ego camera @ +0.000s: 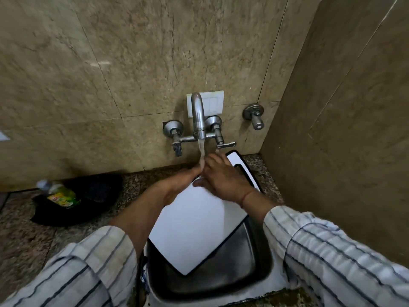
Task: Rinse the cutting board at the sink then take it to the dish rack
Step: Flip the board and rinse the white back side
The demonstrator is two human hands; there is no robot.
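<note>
A white cutting board (194, 229) with a black rim lies tilted across the steel sink (243, 269), its handle end leaning toward the wall at the back right. Water runs from the wall tap (197, 114) in a stream that lands where my two hands meet. My left hand (179, 185) lies flat with its fingers stretched toward the stream. My right hand (223, 176) rests palm down on the upper part of the board, fingers spread under the water. Neither hand grips the board.
A green dish-soap bottle (59, 194) lies on a black cloth (88, 202) on the speckled counter to the left. A tiled wall closes the right side. A second valve (254, 116) sticks out of the back wall. No dish rack is visible.
</note>
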